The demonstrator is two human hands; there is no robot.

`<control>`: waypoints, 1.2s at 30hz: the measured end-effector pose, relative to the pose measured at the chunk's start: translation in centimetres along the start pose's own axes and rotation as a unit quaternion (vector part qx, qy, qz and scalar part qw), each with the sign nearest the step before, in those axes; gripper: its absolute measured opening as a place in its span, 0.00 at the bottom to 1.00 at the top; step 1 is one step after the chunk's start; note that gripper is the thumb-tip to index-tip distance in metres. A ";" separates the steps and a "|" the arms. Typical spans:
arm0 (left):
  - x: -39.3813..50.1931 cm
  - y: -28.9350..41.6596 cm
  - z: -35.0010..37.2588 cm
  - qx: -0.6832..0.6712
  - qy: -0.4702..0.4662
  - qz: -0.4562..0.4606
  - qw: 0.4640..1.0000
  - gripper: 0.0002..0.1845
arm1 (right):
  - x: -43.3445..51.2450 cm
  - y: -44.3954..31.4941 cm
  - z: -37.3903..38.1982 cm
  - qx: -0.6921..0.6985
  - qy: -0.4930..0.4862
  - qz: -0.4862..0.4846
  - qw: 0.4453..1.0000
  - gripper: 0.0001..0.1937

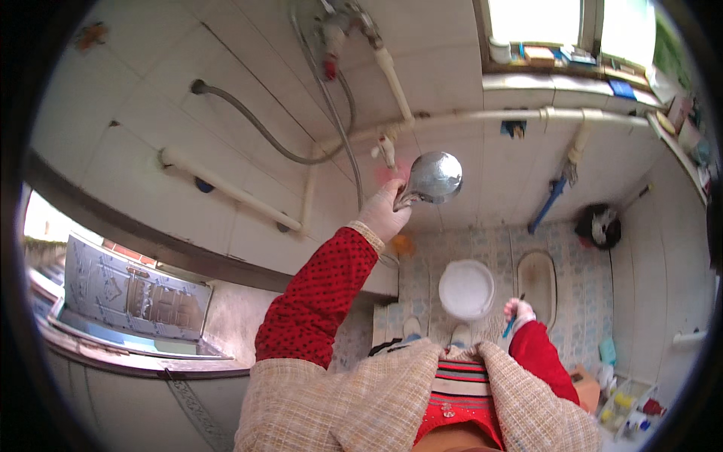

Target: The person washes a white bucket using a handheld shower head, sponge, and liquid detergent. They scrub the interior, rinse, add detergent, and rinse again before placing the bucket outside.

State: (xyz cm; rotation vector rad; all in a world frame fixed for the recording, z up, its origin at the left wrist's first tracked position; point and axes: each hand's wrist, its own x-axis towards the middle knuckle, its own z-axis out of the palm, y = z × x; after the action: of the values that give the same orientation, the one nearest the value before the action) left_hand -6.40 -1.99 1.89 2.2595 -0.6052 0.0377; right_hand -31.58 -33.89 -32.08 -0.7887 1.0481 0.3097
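Observation:
My left hand (386, 213) grips the handle of a chrome shower head (436, 177), raised in front of the tiled wall near a small tap (387, 151). Its metal hose (334, 116) hangs down from the shower mixer (337, 34). Lower down and to the right, my right hand (518, 309) is closed around a thin blue stick-like object (509, 326), too small to tell exactly what. Just left of that hand, a white round bucket (466, 289) stands on the tiled floor. Whether water is in it I cannot tell.
A squat toilet (536, 288) is set in the floor at the right. Behind it are a blue pipe (547, 204) and a dark bin (599, 227). White pipes (474, 116) run along the wall. A rack with bottles (626, 402) stands low at the right.

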 end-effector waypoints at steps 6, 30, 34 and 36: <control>5.5 9.5 -10.3 0.043 0.086 0.127 0.987 0.24 | 0.0 0.0 -2.6 -0.066 0.056 0.043 0.995 0.16; 28.8 15.4 -25.9 0.315 0.152 -0.069 0.934 0.28 | 4.5 10.4 -7.0 0.109 0.117 -0.046 0.986 0.22; 27.6 16.0 -24.3 0.388 0.202 -0.087 0.895 0.25 | 5.6 9.8 -6.1 0.033 0.123 -0.052 0.990 0.23; 26.6 15.5 -23.6 0.369 0.209 -0.062 0.904 0.25 | 5.6 8.5 -5.1 -0.005 0.126 -0.052 0.991 0.23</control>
State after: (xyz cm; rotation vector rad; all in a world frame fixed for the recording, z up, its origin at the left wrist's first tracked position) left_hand 14.23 -5.39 34.62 2.8765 -0.2198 0.7875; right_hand -37.12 -32.34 -41.92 -0.9045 1.2383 0.1281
